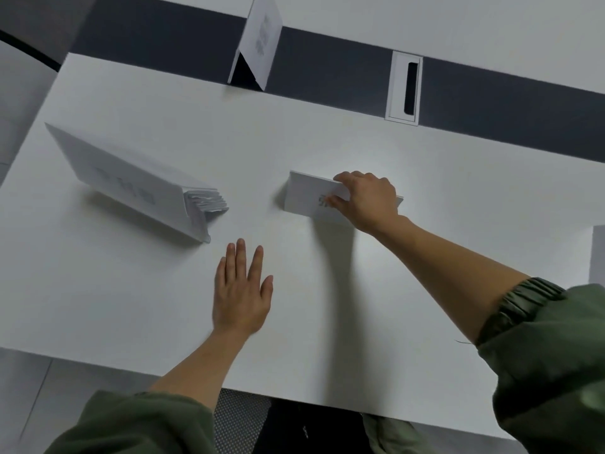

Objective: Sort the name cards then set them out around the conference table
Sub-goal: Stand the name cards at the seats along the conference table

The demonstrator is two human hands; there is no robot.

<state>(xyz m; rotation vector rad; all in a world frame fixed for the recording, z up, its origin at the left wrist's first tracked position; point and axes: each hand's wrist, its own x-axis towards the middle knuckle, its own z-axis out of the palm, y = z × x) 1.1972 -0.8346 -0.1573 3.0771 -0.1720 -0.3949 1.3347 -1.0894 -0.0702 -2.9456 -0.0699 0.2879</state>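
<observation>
A stack of several nested white name cards (131, 181) lies on its side at the left of the white table (327, 139). A single folded name card (304, 198) stands in the middle; my right hand (366, 199) grips its top fold, fingers curled over the ridge and thumb on the printed face. My left hand (240, 291) lies flat on the table with straight fingers, near the stack's open end and not touching it. Another folded name card (258, 44) stands upright at the far edge, over the dark centre strip.
A dark strip (491, 103) runs across the table's far side, with a white cable slot (404, 88) set in it. The table's near edge is close to my body. A grey chair seat (235, 421) shows below it.
</observation>
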